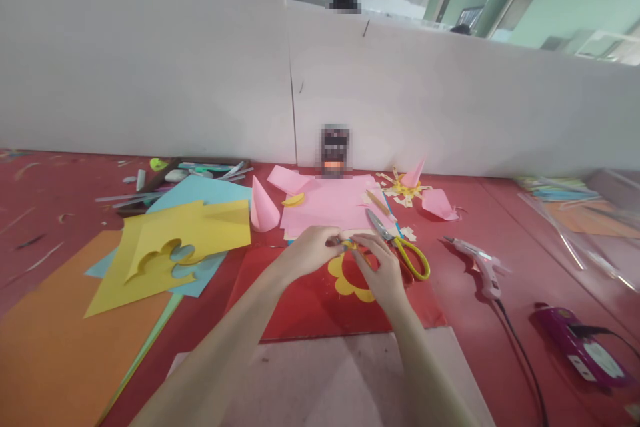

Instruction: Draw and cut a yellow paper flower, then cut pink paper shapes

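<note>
A yellow scalloped paper ring (345, 283) lies over a red board (300, 310) in front of me. My left hand (320, 245) pinches its far edge with thumb and forefinger. From the right, my right hand (377, 267) has its fingers closed on the same edge, close to the left fingertips. The exact spot between the fingertips is too small to make out. Just beyond my right hand lie scissors with yellow handles (413, 257), their blades pointing away to the left. A pink paper cone (263, 205) stands beyond my left hand.
Pink sheets (330, 203) lie behind the hands. Cut yellow paper (175, 233), blue and orange sheets (50, 347) are at left. A glue gun (480, 260) and a purple power strip (583, 350) with cables are at right. A white partition (200, 73) rises behind.
</note>
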